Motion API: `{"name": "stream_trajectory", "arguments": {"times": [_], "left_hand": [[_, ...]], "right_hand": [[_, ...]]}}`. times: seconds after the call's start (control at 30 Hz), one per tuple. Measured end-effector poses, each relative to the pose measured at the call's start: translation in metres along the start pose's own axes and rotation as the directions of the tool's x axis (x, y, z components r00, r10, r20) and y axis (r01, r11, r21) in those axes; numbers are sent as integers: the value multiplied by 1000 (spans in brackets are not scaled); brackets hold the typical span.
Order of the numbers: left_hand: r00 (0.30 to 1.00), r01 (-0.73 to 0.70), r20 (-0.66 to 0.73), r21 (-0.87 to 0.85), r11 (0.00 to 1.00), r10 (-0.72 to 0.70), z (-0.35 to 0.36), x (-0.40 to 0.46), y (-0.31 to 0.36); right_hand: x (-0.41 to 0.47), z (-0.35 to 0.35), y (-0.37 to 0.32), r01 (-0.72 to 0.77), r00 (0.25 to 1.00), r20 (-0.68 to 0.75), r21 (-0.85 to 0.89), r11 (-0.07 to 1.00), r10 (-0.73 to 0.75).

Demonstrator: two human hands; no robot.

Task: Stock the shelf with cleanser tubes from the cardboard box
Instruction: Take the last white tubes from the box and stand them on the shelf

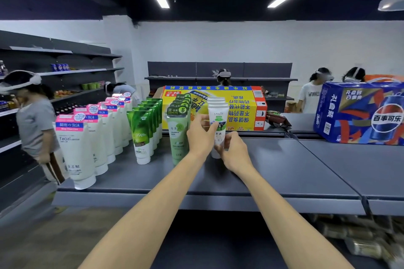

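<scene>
A white cleanser tube with a cow picture stands cap-down on the grey shelf, at the front of a short row of like tubes. My left hand grips its left side and my right hand holds it lower on the right. Left of it stand rows of pale green seaweed tubes, dark green tubes and white pink-topped facial cleanser tubes. A yellow cardboard box lies behind the rows.
A blue Pepsi carton sits at the shelf's right. A dark snack bag lies by the yellow box. A person in grey stands close at the left; others work farther back. Goods lie on the lower shelf at the bottom right.
</scene>
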State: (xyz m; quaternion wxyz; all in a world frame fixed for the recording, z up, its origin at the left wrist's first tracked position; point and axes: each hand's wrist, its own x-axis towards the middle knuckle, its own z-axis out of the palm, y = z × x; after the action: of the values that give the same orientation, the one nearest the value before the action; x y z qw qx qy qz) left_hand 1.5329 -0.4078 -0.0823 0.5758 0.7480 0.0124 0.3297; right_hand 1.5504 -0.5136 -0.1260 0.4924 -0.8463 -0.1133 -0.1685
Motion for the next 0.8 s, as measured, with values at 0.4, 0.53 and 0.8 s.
{"name": "stream_trajectory", "arguments": {"times": [0.4, 0.53, 0.8], "left_hand": [[995, -90, 55, 78, 993, 86, -21, -27, 38], [976, -188, 127, 70, 980, 178, -48, -55, 43], [929, -230, 297, -2, 973, 220, -102, -151, 24]], "right_hand": [[-40, -10, -32, -9, 999, -35, -90, 996, 5], [-107, -14, -50, 98, 995, -28, 19, 995, -97], [-228, -8, -18, -44, 998, 49, 103, 994, 40]]}}
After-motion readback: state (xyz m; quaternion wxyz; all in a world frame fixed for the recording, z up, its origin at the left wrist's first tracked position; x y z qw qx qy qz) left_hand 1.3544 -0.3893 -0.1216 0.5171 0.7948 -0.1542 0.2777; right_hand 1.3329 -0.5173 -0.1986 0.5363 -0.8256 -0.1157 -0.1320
